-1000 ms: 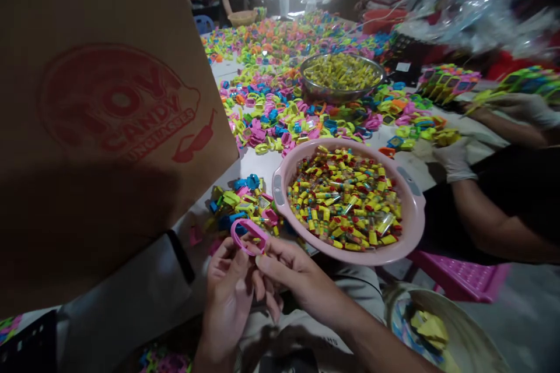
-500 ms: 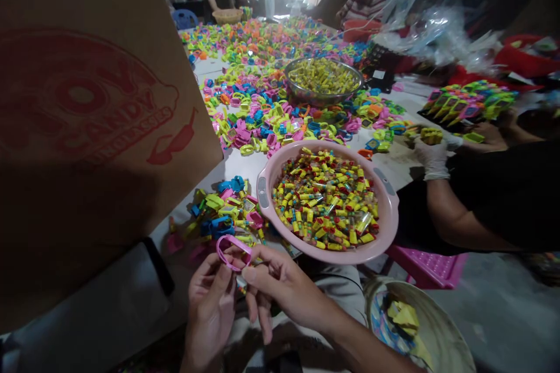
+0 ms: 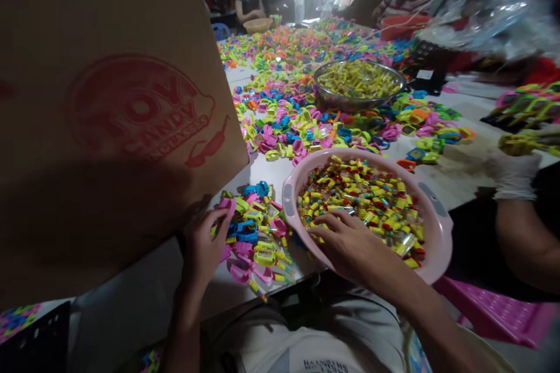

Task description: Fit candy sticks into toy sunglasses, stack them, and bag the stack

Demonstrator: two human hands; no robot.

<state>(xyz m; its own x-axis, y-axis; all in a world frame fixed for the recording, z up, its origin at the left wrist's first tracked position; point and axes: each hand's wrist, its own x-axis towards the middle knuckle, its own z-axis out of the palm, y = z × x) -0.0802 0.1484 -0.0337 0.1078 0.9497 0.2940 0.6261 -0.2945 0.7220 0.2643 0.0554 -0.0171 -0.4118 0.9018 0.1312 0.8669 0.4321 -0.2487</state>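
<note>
Tabletop (image 3: 259, 170): white, strewn with pink, blue, green, yellow and orange toy watches (image 3: 268, 140).
Cardboard box (image 3: 126, 198): stands at the left, a red "TOY CANDY" print (image 3: 149, 108) on its side.
Pink basin (image 3: 440, 245): at the near side of the tabletop, full of yellow-banded tubes (image 3: 365, 195).
Metal bowl (image 3: 350, 104): beyond the basin, among the toy watches, heaped with yellow pieces.
Near pile (image 3: 245, 232): toy watches and several tubes, between box and basin.
Right hand (image 3: 350, 242): over the basin's left rim, fingers among the tubes; cannot tell whether its grip has closed on any.
Left hand (image 3: 207, 239): beside the box, its grip pinching 1 item.
Pink toy watch (image 3: 228, 206): in the left fingertips, at the pile's left edge.
</note>
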